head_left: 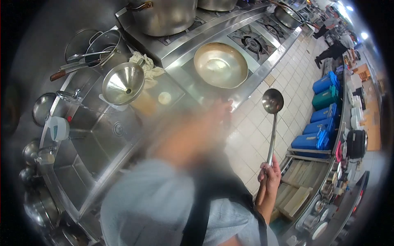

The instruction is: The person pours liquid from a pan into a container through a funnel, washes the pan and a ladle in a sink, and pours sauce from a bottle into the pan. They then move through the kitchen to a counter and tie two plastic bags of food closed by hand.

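My right hand (270,177) is wrapped round the lower handle of a metal ladle (273,123), which stands upright with its round bowl at the top. The bowl is held over the tiled floor. Blurred at the centre, my left hand (223,110) is just below a wide round metal pan (221,65) on the steel stove top. Its fingers are too smeared to show a grip. A metal funnel (125,84) rests left of the pan, with a crumpled cloth (147,71) behind it.
Left lies a steel sink (100,139), with a tall pot (108,49) and utensils behind it. Large stockpots (164,16) stand at the back, burners (252,44) beyond the pan. Blue bins (312,140) line the right side. Two people (340,47) are at the far right.
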Available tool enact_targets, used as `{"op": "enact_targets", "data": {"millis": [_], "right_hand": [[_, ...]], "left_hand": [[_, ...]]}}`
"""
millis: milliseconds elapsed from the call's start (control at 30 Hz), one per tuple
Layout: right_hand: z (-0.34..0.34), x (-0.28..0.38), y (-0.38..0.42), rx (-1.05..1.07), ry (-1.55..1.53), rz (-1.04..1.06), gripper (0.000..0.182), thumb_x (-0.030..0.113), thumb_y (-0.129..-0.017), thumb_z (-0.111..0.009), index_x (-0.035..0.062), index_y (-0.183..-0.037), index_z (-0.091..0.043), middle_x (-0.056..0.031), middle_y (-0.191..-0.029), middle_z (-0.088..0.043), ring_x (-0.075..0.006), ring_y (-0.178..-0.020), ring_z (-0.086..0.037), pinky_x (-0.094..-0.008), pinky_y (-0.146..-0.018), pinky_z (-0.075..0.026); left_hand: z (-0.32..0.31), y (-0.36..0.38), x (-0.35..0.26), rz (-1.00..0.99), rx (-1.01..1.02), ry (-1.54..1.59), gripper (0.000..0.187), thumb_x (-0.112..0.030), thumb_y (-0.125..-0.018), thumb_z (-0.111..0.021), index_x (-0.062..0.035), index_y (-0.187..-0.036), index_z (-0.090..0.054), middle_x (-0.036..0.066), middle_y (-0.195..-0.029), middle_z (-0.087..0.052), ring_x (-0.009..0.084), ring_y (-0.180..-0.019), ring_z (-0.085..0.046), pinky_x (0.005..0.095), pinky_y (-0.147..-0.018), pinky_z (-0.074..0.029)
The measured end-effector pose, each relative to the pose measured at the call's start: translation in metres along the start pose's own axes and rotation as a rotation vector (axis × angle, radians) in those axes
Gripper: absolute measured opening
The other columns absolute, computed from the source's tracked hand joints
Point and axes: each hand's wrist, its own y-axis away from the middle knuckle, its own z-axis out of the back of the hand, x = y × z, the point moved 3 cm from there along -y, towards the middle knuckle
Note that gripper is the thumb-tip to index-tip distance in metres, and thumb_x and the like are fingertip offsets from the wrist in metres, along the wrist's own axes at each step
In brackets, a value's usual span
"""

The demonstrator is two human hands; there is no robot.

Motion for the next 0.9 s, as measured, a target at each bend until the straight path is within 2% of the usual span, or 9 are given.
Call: {"op": "enact_targets", "data": {"millis": [200, 267, 333, 400, 467, 733, 800, 833, 900], "right_hand": [[-0.010, 0.027, -0.130, 0.236, -0.055, -0.050, 0.057, 0.008, -0.089, -0.054, 0.0044, -0.143, -0.033, -0.0110, -0.085, -0.061, -0.0103, -0.048, -0.048, -0.0228, -0.039, -0.039], [-0.012, 0.028, -0.207, 0.357, -0.112, -0.078, 0.057, 0.009, -0.091, -0.053, 0.0042, -0.143, -0.032, -0.0126, -0.089, -0.061, -0.0107, -0.049, -0.049, -0.0233, -0.039, -0.040], [-0.018, 0.031, -0.253, 0.444, -0.084, -0.115, 0.056, 0.011, -0.091, -0.054, 0.0040, -0.143, -0.032, -0.0136, -0.090, -0.061, -0.0111, -0.050, -0.049, -0.0231, -0.039, -0.040], [-0.026, 0.030, -0.296, 0.515, -0.074, -0.125, 0.056, 0.012, -0.092, -0.055, 0.0041, -0.143, -0.032, -0.0137, -0.092, -0.062, -0.0112, -0.049, -0.049, -0.0227, -0.039, -0.040], [-0.036, 0.031, -0.333, 0.619, -0.027, -0.144, 0.055, 0.013, -0.092, -0.056, 0.0044, -0.142, -0.035, -0.0143, -0.095, -0.063, -0.0115, -0.050, -0.051, -0.0227, -0.040, -0.041], [-0.086, 0.029, -0.433, 0.530, 0.593, 0.002, 0.047, 0.009, -0.089, -0.057, 0.0037, -0.135, -0.048, -0.0075, -0.096, -0.065, -0.0112, -0.068, -0.058, -0.0234, -0.057, -0.047], [-0.085, 0.016, -0.465, 0.493, 0.663, 0.037, 0.047, 0.008, -0.088, -0.058, 0.0021, -0.134, -0.048, -0.0067, -0.096, -0.064, -0.0113, -0.070, -0.058, -0.0239, -0.060, -0.047], [-0.082, 0.007, -0.484, 0.478, 0.693, 0.059, 0.048, 0.008, -0.087, -0.058, 0.0005, -0.134, -0.048, -0.0073, -0.097, -0.064, -0.0124, -0.073, -0.059, -0.0247, -0.064, -0.047], [-0.088, -0.002, -0.493, 0.352, 0.710, 0.172, 0.049, 0.009, -0.086, -0.061, -0.0034, -0.132, -0.049, -0.0131, -0.105, -0.064, -0.0192, -0.088, -0.061, -0.0284, -0.080, -0.048]], "left_hand": [[0.032, -0.018, 0.017, 0.074, -0.027, -0.239, 0.049, -0.037, -0.092, -0.062, -0.0012, -0.120, -0.044, 0.011, -0.097, -0.060, 0.0172, -0.065, -0.062, 0.0318, -0.059, -0.057], [0.074, -0.019, 0.039, -0.280, 0.011, -0.688, 0.050, -0.038, -0.092, -0.063, -0.0008, -0.122, -0.047, 0.010, -0.099, -0.060, 0.0154, -0.071, -0.062, 0.0292, -0.062, -0.054], [0.090, 0.010, 0.041, -0.309, -0.142, -0.664, 0.050, -0.037, -0.092, -0.064, -0.0019, -0.124, -0.048, 0.009, -0.101, -0.061, 0.0140, -0.077, -0.062, 0.0276, -0.066, -0.052], [0.103, 0.043, 0.035, -0.263, -0.321, -0.947, 0.049, -0.031, -0.091, -0.065, -0.0035, -0.127, -0.047, 0.010, -0.103, -0.061, 0.0142, -0.079, -0.062, 0.0275, -0.068, -0.052], [0.100, 0.095, 0.017, -0.196, -0.527, -0.398, 0.048, -0.025, -0.091, -0.066, -0.0051, -0.130, -0.045, 0.010, -0.106, -0.061, 0.0144, -0.081, -0.062, 0.0276, -0.069, -0.052], [0.107, 0.246, -0.057, -0.986, -1.217, -0.240, 0.059, -0.002, -0.082, -0.069, -0.0066, -0.133, -0.041, 0.006, -0.115, -0.054, 0.0152, -0.097, -0.057, 0.0294, -0.082, -0.050], [0.108, 0.272, -0.094, -0.904, -1.436, -0.580, 0.063, -0.005, -0.079, -0.073, -0.0062, -0.133, -0.042, 0.009, -0.130, -0.047, 0.0199, -0.106, -0.056, 0.0328, -0.089, -0.050], [0.100, 0.280, -0.116, -0.903, -1.446, -0.576, 0.063, -0.005, -0.079, -0.073, -0.0062, -0.133, -0.042, 0.009, -0.130, -0.047, 0.0199, -0.106, -0.056, 0.0328, -0.089, -0.050], [0.083, 0.290, -0.158, -0.956, -1.452, -1.016, 0.056, -0.006, -0.075, -0.076, -0.0040, -0.125, -0.050, 0.013, -0.148, -0.031, 0.0251, -0.114, -0.055, 0.0367, -0.096, -0.048]]}}
